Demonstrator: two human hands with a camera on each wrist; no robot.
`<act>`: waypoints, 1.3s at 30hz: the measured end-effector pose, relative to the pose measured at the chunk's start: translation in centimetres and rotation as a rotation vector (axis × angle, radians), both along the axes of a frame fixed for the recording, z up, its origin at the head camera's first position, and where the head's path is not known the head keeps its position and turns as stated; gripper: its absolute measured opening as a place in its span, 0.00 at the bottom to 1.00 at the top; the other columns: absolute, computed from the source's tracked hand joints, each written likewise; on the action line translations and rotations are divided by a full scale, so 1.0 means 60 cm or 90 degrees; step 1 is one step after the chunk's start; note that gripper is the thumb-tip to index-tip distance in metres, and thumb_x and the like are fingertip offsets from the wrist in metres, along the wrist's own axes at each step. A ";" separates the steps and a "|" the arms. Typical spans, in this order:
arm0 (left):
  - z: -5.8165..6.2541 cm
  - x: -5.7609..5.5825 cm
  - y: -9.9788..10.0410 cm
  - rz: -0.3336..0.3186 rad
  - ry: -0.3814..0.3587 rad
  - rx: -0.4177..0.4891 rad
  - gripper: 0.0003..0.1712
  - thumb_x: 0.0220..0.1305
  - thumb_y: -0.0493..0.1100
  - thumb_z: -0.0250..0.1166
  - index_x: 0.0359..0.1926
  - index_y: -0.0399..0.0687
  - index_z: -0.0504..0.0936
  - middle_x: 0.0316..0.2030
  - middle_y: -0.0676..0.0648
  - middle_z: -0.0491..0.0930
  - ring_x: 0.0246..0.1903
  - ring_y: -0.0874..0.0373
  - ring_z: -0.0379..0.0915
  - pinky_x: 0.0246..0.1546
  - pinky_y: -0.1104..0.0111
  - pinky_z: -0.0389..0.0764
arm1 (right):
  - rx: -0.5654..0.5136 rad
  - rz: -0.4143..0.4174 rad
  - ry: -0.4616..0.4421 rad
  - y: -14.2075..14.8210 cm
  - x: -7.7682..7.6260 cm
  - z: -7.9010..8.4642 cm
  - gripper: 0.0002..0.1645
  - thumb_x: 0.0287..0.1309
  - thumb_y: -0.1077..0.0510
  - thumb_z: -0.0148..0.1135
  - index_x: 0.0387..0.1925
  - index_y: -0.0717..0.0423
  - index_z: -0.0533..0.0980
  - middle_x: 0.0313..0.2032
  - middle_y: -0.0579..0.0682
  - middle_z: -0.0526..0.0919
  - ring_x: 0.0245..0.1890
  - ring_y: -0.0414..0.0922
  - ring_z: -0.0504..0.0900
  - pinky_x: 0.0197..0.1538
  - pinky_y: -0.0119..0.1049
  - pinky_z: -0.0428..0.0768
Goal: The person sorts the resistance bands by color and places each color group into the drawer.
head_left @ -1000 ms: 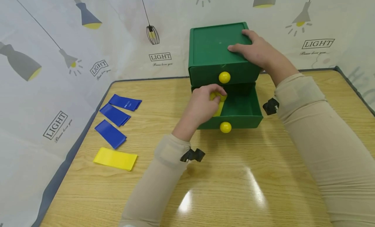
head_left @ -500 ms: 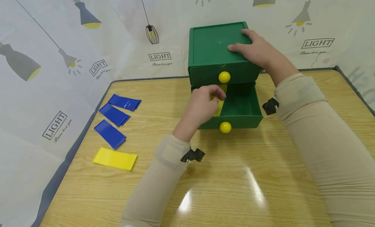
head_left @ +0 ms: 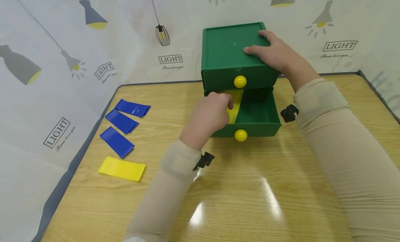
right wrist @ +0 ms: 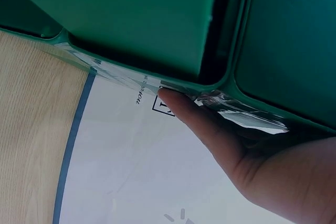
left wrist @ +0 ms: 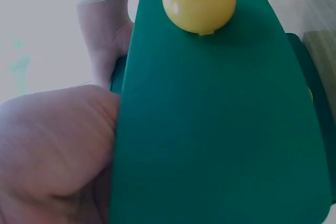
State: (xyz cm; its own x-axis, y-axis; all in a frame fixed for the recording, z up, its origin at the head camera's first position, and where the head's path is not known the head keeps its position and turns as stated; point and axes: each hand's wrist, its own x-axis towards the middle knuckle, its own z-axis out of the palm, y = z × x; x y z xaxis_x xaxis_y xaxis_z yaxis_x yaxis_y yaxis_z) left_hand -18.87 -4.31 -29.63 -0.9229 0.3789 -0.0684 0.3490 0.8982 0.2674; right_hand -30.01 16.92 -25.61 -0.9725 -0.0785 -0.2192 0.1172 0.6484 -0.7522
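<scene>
A green drawer cabinet (head_left: 228, 44) with yellow ball knobs stands at the back; its lower drawer (head_left: 260, 131) is pulled out. Inside the drawer, on the left, lies a flat yellow band (head_left: 236, 102). My left hand (head_left: 207, 115) is over the drawer's left side with fingers bent loosely down, overlapping the band; its fingertips are hidden. In the left wrist view that hand (left wrist: 58, 140) shows beside the green drawer front. My right hand (head_left: 276, 54) rests on the cabinet's top right edge, thumb and forefinger spread on top. The right wrist view shows a finger (right wrist: 205, 124) lying straight along the side.
Three folded blue bands, the nearest blue band (head_left: 117, 142) among them, lie at the left of the wooden table (head_left: 237, 193). A folded yellow band (head_left: 122, 168) is in front of them. A printed wall sheet (head_left: 175, 33) stands right behind the cabinet.
My left hand has shifted slightly left and turned over the drawer, its fingers coming away from the yellow band, which now shows more and lies flatter. The right hand keeps its place.
</scene>
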 end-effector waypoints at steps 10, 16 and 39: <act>-0.005 -0.020 0.005 -0.051 -0.112 0.022 0.11 0.77 0.38 0.62 0.55 0.49 0.85 0.46 0.50 0.83 0.39 0.55 0.78 0.39 0.69 0.80 | 0.004 -0.003 -0.004 0.003 0.003 -0.001 0.57 0.70 0.23 0.50 0.85 0.26 0.30 0.87 0.55 0.33 0.81 0.71 0.55 0.74 0.75 0.65; 0.000 -0.010 0.001 -0.059 -0.109 0.047 0.14 0.84 0.42 0.52 0.53 0.47 0.84 0.39 0.49 0.77 0.33 0.56 0.71 0.34 0.70 0.69 | 0.007 -0.003 -0.003 0.002 0.005 0.000 0.57 0.70 0.23 0.49 0.85 0.27 0.30 0.87 0.56 0.33 0.81 0.71 0.55 0.73 0.76 0.66; 0.058 0.107 -0.325 0.279 -0.013 0.251 0.23 0.81 0.59 0.57 0.63 0.50 0.81 0.59 0.41 0.85 0.57 0.43 0.83 0.57 0.48 0.81 | 0.010 0.012 -0.005 0.000 0.002 0.001 0.57 0.71 0.24 0.48 0.85 0.28 0.29 0.87 0.57 0.32 0.81 0.71 0.55 0.74 0.75 0.65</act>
State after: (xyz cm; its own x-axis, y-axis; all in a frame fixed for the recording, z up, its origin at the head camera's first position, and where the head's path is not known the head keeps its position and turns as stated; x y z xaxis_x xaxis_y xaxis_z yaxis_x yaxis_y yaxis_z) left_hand -12.47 -23.82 -26.16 -0.9991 -0.0376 -0.0191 -0.0414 0.7888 0.6133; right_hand -29.87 16.93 -25.57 -0.9690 -0.0934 -0.2285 0.1109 0.6625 -0.7408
